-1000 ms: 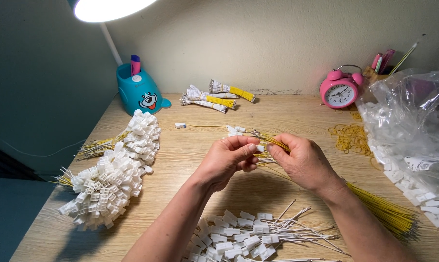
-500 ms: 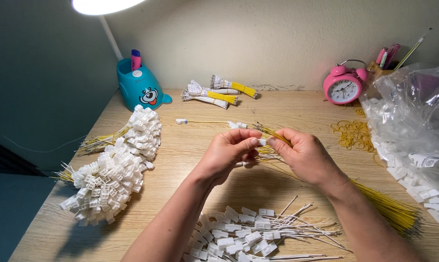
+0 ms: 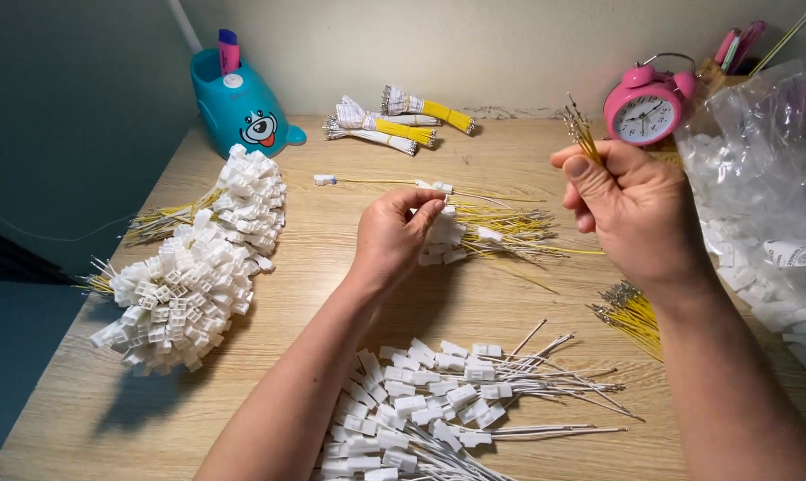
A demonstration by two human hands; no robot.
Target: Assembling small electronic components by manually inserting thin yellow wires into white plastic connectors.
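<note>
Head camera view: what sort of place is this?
Probably a home desk used for piecework: heaps of white connectors on yellow wires, a pink alarm clock, and a plastic bag of parts.

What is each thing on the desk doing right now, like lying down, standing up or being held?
yellow wires: pinched upright in the right hand.
white connector: held by the left hand above the desk.
big connector heap: piled at the left.
near white-wire pile: lying loose.
alarm clock: standing upright.
plastic bag: open, holding white parts.
</note>
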